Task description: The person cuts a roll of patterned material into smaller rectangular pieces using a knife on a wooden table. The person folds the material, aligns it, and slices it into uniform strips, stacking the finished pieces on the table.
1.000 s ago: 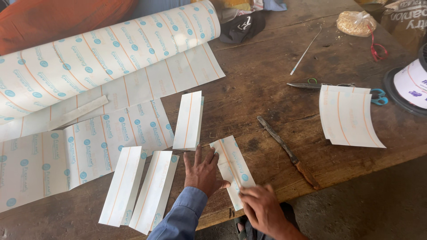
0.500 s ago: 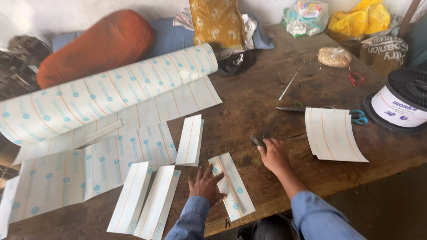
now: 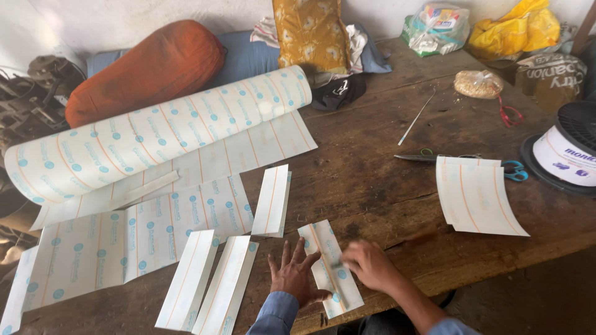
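My left hand (image 3: 295, 276) lies flat with fingers spread, pressing the left edge of a narrow white paper strip with blue dots and orange lines (image 3: 329, 270) near the table's front edge. My right hand (image 3: 371, 265) is closed on a knife (image 3: 417, 237), which is blurred; its wooden handle sticks out to the right and its blade end rests on the strip. Three similar folded strips lie to the left: one (image 3: 272, 200) above my hands, two (image 3: 186, 279) (image 3: 227, 286) side by side.
A large printed paper roll (image 3: 155, 133) and its unrolled sheet (image 3: 124, 242) cover the left of the wooden table (image 3: 372, 161). A curled cut sheet (image 3: 475, 195), blue-handled scissors (image 3: 472, 161), a wire spool (image 3: 568, 152), bags and an orange bolster (image 3: 146, 68) stand right and behind.
My right hand left the strip, reached right to the knife on the table, picked it up and brought it back over the strip. My left hand stayed on the strip.
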